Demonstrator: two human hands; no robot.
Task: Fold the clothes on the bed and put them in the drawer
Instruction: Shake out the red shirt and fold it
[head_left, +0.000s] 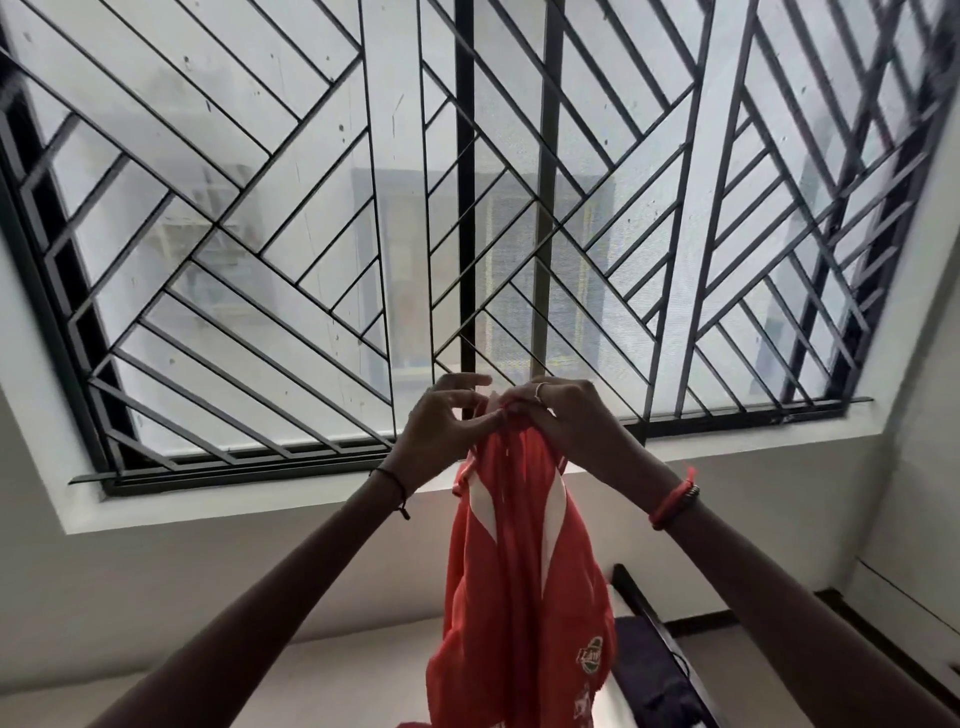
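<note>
The person is holding a red garment (519, 571) up in front of the lower middle of the barred window (260, 208), both arms reaching toward it. The left hand (441, 423) is pinching the cloth's top edge between thumb and forefinger, its other fingers arching loosely above. The right hand (569, 415), wearing 1 ring, is gripping the bunched top edge just beside it, so the 2 hands are nearly touching. The garment, with 2 white stripes and a small badge low down, is hanging in a narrow gather from the hands past the window sill to the bottom of the view. A dark cloth (654, 670) is lying below the window's right corner. Neither bed nor drawer is showing plainly.

The person is probably sorting out the top edge before spreading it. The left pinch is looking light and the fabric thin and slick, so that corner could be slipping free and dropping. With the hands this close, any fold started now would likely be trapping creases.
</note>
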